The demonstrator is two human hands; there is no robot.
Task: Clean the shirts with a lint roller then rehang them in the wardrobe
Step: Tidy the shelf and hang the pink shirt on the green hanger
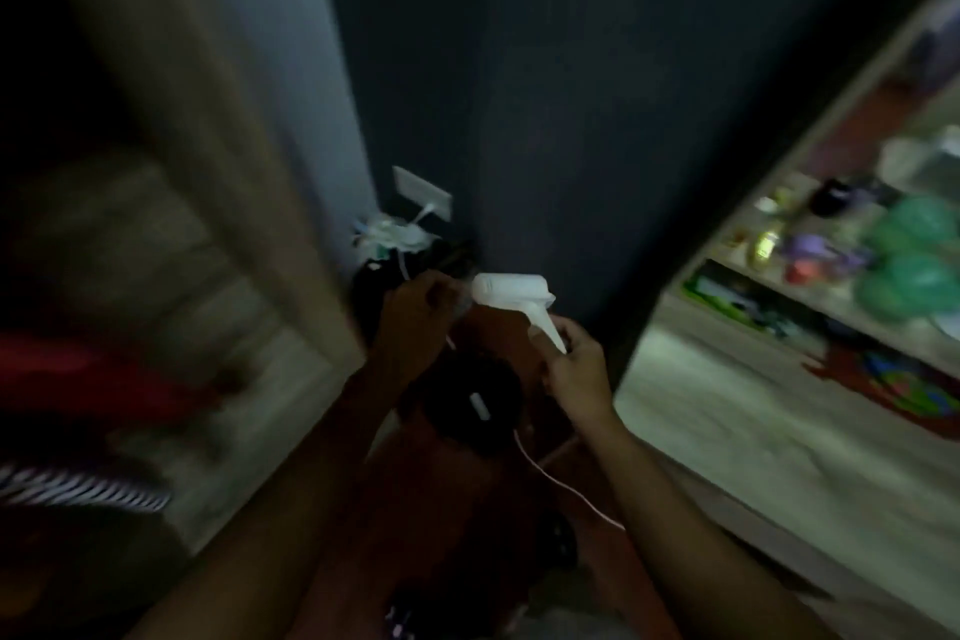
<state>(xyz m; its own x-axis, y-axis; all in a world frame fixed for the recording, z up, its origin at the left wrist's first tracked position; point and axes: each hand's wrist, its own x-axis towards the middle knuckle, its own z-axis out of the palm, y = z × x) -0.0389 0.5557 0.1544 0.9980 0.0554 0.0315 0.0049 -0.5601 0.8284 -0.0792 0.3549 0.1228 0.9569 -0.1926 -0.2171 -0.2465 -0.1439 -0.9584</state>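
Head view is dim and smeared by motion, so we can read only the larger shapes. At the far left, a red cloth (78, 379) and a striped fabric (78, 489) lie low in shadow, too blurred for us to tell whether they are shirts. Beside them a pale wooden panel (249, 182) stands against the dark wall (545, 94). A wall socket (422, 187) sits low on that wall with a white plug in it, and pale clutter is bunched just beneath. Our left grip (415, 312) has its fingers curled and pinches at the left end of the lint roller (511, 288), though blur hides exactly what it has hold of. The roller's white drum lies roughly level, near the middle of the scene and in front of the wall, between our two hands. Our right grip (576, 364) is wrapped round the roller's handle, which slants down from the drum's right end. Below the hands sits a dark round object (472, 405) with a small white label, and a thin white cable (561, 483) trails to the right near it. Farther right, a pale floor (727, 431) leads to an open shelf (810, 296) crowded with small bright things, green bags (914, 250) among them.
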